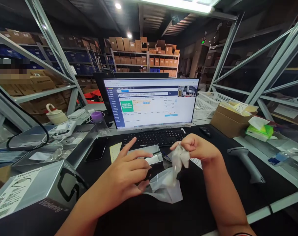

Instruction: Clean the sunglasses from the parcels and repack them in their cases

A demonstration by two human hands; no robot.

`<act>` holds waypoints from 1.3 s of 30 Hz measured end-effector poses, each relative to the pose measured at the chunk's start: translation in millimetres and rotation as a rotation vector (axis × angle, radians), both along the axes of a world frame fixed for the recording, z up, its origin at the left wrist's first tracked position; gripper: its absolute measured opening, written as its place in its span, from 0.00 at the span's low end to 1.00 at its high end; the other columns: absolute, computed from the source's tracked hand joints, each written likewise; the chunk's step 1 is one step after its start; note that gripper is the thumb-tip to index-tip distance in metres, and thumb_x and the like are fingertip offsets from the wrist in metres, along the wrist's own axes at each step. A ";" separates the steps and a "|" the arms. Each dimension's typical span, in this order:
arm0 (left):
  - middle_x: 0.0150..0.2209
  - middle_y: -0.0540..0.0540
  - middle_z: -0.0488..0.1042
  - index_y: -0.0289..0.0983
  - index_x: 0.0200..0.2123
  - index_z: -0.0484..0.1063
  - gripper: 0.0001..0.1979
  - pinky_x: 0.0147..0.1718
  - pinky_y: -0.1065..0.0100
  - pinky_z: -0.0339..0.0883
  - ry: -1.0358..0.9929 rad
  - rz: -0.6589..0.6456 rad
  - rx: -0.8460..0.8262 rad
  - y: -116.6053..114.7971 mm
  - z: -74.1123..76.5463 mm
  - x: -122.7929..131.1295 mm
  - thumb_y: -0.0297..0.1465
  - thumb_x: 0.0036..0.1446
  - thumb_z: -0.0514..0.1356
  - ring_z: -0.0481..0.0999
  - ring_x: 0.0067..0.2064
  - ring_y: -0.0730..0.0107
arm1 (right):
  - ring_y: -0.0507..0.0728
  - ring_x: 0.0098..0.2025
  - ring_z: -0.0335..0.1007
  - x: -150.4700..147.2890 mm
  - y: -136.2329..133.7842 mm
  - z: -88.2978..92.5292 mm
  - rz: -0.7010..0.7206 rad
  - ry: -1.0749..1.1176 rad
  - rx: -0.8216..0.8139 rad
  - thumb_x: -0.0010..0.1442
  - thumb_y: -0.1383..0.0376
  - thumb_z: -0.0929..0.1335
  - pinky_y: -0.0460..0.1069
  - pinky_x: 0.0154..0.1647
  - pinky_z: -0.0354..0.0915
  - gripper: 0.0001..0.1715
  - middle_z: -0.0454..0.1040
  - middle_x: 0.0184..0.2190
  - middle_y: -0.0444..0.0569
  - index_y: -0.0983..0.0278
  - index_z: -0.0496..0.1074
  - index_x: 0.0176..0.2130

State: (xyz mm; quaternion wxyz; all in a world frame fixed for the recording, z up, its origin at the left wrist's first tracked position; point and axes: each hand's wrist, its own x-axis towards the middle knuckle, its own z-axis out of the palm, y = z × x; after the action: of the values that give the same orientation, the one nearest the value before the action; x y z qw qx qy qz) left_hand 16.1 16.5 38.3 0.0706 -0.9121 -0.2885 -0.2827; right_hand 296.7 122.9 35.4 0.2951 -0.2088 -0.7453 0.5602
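My left hand (128, 170) has its index finger stretched out, while its thumb and lower fingers pinch the edge of a translucent plastic bag (168, 190). My right hand (194, 147) is closed around crumpled whitish wrapping (180, 159), which hangs down into the bag. Whether wrapping and bag are one piece, I cannot tell. Just behind the hands lies a small open box (157, 151) with a pale inside, partly hidden by my left fingers. A black keyboard (149, 137) sits beyond it, below the lit monitor (151, 105).
On the right are a barcode scanner (247, 164), a mouse (205, 131), a cardboard box (227, 121) and a tissue pack (259, 129). To the left lie a phone (96, 149), a purple-lidded bottle (97, 121) and a large grey box (38, 193). Metal shelf posts frame both sides.
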 end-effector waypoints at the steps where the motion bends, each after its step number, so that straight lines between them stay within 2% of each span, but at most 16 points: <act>1: 0.33 0.56 0.78 0.41 0.32 0.70 0.07 0.72 0.51 0.34 -0.013 -0.006 -0.004 -1.2 1.3 -1.8 0.23 0.60 0.61 0.74 0.55 0.68 | 0.59 0.35 0.69 6.8 3.3 1.0 -0.096 0.011 0.022 0.46 0.61 0.76 0.46 0.29 0.56 0.35 0.51 0.18 0.40 0.59 0.46 0.18; 2: 0.33 0.56 0.78 0.41 0.31 0.70 0.08 0.72 0.51 0.35 -0.022 -0.007 -0.004 -2.3 2.5 -3.7 0.23 0.60 0.61 0.74 0.56 0.68 | 0.55 0.30 0.66 14.0 6.8 1.6 -0.196 0.011 0.049 0.47 0.60 0.76 0.45 0.27 0.55 0.35 0.51 0.18 0.38 0.59 0.46 0.19; 4: 0.34 0.56 0.78 0.41 0.31 0.69 0.08 0.72 0.51 0.36 -0.029 0.002 0.008 -4.2 4.5 -7.4 0.22 0.59 0.61 0.73 0.56 0.68 | 0.49 0.22 0.53 28.6 15.3 1.2 -0.346 -0.040 0.099 0.49 0.57 0.75 0.44 0.24 0.51 0.33 0.49 0.19 0.36 0.59 0.47 0.21; 6: 0.34 0.56 0.78 0.41 0.31 0.68 0.08 0.72 0.50 0.36 -0.013 0.008 0.027 -4.8 5.6 -10.1 0.22 0.59 0.61 0.73 0.56 0.68 | 0.47 0.21 0.47 41.2 25.7 -1.9 -0.396 -0.234 0.143 0.53 0.58 0.73 0.44 0.23 0.50 0.29 0.50 0.20 0.35 0.59 0.48 0.23; 9: 0.35 0.56 0.79 0.41 0.32 0.68 0.08 0.72 0.51 0.35 0.020 0.010 0.061 -3.8 5.2 -11.8 0.21 0.58 0.61 0.73 0.57 0.68 | 0.48 0.24 0.53 52.9 42.7 -11.5 -0.419 -0.592 0.176 0.53 0.65 0.70 0.43 0.25 0.52 0.20 0.56 0.22 0.36 0.61 0.53 0.24; 13: 0.36 0.55 0.79 0.41 0.33 0.69 0.08 0.72 0.50 0.35 0.035 0.016 0.089 -2.4 3.1 -12.5 0.22 0.58 0.61 0.74 0.56 0.66 | 0.49 0.22 0.59 57.1 62.4 -28.6 -0.586 -0.862 0.138 0.49 0.71 0.71 0.45 0.24 0.53 0.14 0.63 0.20 0.38 0.62 0.62 0.24; 15: 0.36 0.55 0.79 0.41 0.34 0.70 0.08 0.72 0.49 0.36 0.028 0.027 0.089 -2.7 2.8 -13.7 0.21 0.58 0.61 0.73 0.56 0.66 | 0.52 0.22 0.65 56.9 69.1 -35.1 -0.639 -0.979 0.088 0.49 0.70 0.73 0.46 0.24 0.56 0.10 0.70 0.21 0.41 0.63 0.67 0.26; 18: 0.35 0.55 0.78 0.41 0.36 0.70 0.08 0.72 0.48 0.37 0.007 0.047 0.089 -3.3 3.7 -16.3 0.21 0.58 0.61 0.73 0.56 0.66 | 0.57 0.29 0.74 54.9 73.6 -37.3 -0.688 -1.128 0.046 0.50 0.66 0.76 0.48 0.29 0.63 0.08 0.77 0.26 0.48 0.64 0.74 0.30; 22: 0.36 0.53 0.79 0.41 0.36 0.73 0.07 0.71 0.50 0.39 -0.062 0.115 0.100 -1.5 3.4 -16.9 0.23 0.57 0.63 0.74 0.55 0.66 | 0.70 0.45 0.77 51.6 64.9 -24.7 -0.866 -1.239 0.174 0.57 0.59 0.74 0.56 0.39 0.67 0.11 0.79 0.39 0.61 0.65 0.77 0.36; 25: 0.36 0.53 0.80 0.42 0.36 0.74 0.07 0.70 0.48 0.43 -0.231 0.221 0.162 2.5 -2.6 -11.7 0.26 0.54 0.66 0.76 0.51 0.64 | 0.66 0.49 0.76 43.5 45.5 -11.1 -0.867 -1.161 0.339 0.63 0.58 0.69 0.55 0.43 0.67 0.12 0.80 0.44 0.56 0.61 0.77 0.43; 28: 0.36 0.52 0.80 0.42 0.36 0.76 0.07 0.67 0.45 0.50 -0.543 0.401 0.239 6.2 -12.2 -2.8 0.27 0.52 0.67 0.78 0.46 0.63 | 0.59 0.44 0.78 17.2 16.9 -6.0 -0.631 -0.858 0.482 0.63 0.60 0.69 0.50 0.43 0.70 0.11 0.82 0.42 0.48 0.56 0.76 0.46; 30: 0.37 0.51 0.81 0.42 0.34 0.77 0.05 0.65 0.46 0.53 -0.790 0.488 0.210 7.2 -17.4 2.6 0.28 0.52 0.66 0.78 0.44 0.63 | 0.59 0.46 0.78 -13.2 -5.3 -11.5 -0.490 -0.544 0.618 0.62 0.64 0.70 0.51 0.44 0.73 0.18 0.80 0.48 0.49 0.55 0.75 0.52; 32: 0.38 0.50 0.81 0.42 0.34 0.79 0.05 0.64 0.49 0.56 -1.070 0.460 0.006 7.4 -20.1 5.8 0.30 0.51 0.67 0.78 0.45 0.62 | 0.61 0.50 0.76 -48.9 -26.8 -23.6 -0.467 -0.288 0.823 0.62 0.68 0.68 0.53 0.44 0.75 0.28 0.73 0.58 0.53 0.54 0.68 0.61; 34: 0.40 0.49 0.81 0.41 0.34 0.80 0.07 0.61 0.52 0.61 -1.321 0.373 -0.257 8.3 -20.6 6.7 0.33 0.50 0.69 0.77 0.48 0.59 | 0.63 0.53 0.76 -81.0 -43.1 -38.3 -0.458 -0.169 1.075 0.64 0.71 0.66 0.56 0.45 0.76 0.28 0.70 0.61 0.58 0.57 0.67 0.62; 36: 0.41 0.47 0.82 0.40 0.36 0.80 0.10 0.57 0.55 0.66 -1.475 0.314 -0.430 11.3 -20.2 6.3 0.37 0.49 0.69 0.77 0.49 0.58 | 0.63 0.47 0.78 -101.9 -51.2 -50.4 -0.479 -0.115 1.279 0.66 0.74 0.64 0.55 0.41 0.76 0.24 0.77 0.53 0.59 0.61 0.68 0.59; 39: 0.38 0.44 0.83 0.37 0.34 0.80 0.14 0.54 0.55 0.69 -1.543 0.298 -0.544 19.9 -21.3 5.7 0.41 0.47 0.68 0.79 0.46 0.58 | 0.61 0.35 0.77 -108.5 -50.5 -55.8 -0.544 -0.114 1.441 0.67 0.76 0.62 0.55 0.34 0.74 0.19 0.80 0.38 0.56 0.64 0.70 0.53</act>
State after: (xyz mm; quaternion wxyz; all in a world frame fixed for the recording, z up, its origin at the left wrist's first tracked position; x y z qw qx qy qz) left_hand 21.8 36.4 17.0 -0.3332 -0.3994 -0.4321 -0.7367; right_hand 188.3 72.4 -20.4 0.4468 -0.1694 -0.8625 -0.1669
